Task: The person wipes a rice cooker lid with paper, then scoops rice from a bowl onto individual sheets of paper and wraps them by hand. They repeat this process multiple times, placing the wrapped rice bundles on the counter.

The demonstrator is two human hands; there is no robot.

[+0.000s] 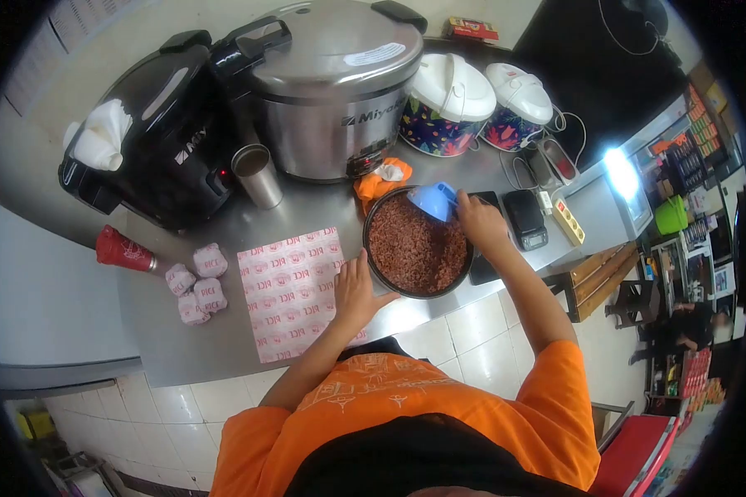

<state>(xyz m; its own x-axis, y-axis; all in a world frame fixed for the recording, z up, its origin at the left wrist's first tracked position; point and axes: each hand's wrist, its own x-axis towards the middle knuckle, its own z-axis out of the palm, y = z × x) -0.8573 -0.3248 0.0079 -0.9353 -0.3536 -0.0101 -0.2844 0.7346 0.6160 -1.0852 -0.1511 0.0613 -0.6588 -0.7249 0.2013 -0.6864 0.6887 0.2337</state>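
A round black pan (471,263) full of reddish-brown cooked rice (414,240) sits near the counter's front edge. My right hand (479,222) is closed round the handle of a blue plastic scoop (431,201), which lies tilted against the rice at the far side of the pan. On the pan's near left side rests my left hand (355,290), thumb and fingers spread beside the rim, holding nothing. Under that hand's wrist is the right part of a printed red-and-white wrapping sheet (286,290), spread flat. Several wrapped rice packets (210,294) are grouped to its left.
Behind stand a black rice cooker (157,149), a large steel cooker (323,132) and two flowered cookers (443,124). A steel cup (259,178), red tumbler (126,248), orange cloth (377,184), small black device (525,217) and power strip (567,220) share the steel counter (182,352).
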